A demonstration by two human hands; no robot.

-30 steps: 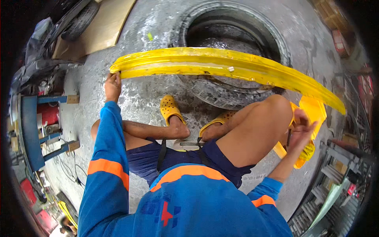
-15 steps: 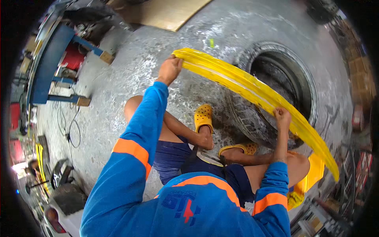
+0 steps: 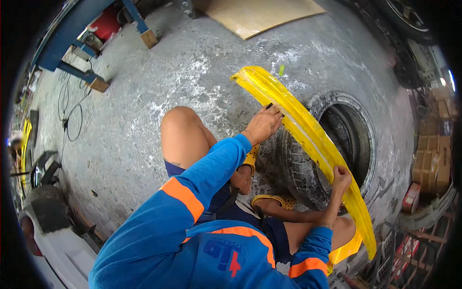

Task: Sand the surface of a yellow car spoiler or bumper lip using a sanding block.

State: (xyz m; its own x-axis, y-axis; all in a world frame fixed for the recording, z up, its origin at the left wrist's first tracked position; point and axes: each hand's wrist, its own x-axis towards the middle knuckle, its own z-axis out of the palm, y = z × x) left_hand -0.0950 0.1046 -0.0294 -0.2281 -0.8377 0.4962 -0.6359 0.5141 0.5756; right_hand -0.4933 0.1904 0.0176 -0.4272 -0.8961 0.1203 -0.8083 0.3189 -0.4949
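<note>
A long, curved yellow trim strip (image 3: 308, 139), apparently a plastic car body part with a pale line along it, slants across in front of me. Its middle lies over the near side of a worn tire (image 3: 298, 164) on the floor. My left hand (image 3: 263, 126) is closed at the strip's near edge, in its upper half; small dark spots show at the fingertips, too small to name. Farther down, my right hand (image 3: 341, 179) pinches the strip, fingers on its upper face. The strip's lower end sticks out past my right knee.
A wooden board (image 3: 260, 17) lies on the concrete floor ahead. At far left stands a blue metal frame (image 3: 53, 50) on wooden blocks, near a loose black cable (image 3: 67, 123). Cardboard boxes (image 3: 428, 166) line the right side. Another yellow piece (image 3: 346, 250) lies beside my right leg.
My left hand has left the strip's far end and moved down along it toward the middle. The right hand still holds the strip. My view has turned somewhat.
</note>
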